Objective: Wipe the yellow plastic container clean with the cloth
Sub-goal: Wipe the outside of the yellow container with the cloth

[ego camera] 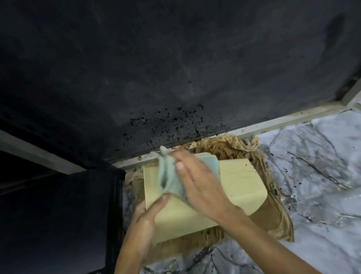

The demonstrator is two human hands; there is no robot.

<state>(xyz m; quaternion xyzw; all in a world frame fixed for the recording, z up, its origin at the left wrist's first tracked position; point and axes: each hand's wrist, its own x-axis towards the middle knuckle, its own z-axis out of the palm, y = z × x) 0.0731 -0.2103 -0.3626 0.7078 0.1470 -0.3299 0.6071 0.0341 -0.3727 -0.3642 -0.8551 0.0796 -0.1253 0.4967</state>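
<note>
A pale yellow plastic container point(241, 181) lies on its side on a brown rag on the marble floor. My left hand point(149, 214) grips its near left edge, thumb on the top face. My right hand point(198, 179) presses a light blue-grey cloth point(169, 175) flat against the container's upper face, near its far left part. The cloth is bunched between my fingers and blurred. A few dark specks show on the container's far right corner.
A stained brown rag point(271, 219) spreads under and behind the container. A dark wall point(157, 73) with black splatter rises behind. A black box-like object point(58, 214) stands at the left. White marble floor point(329, 174) with dark specks extends right.
</note>
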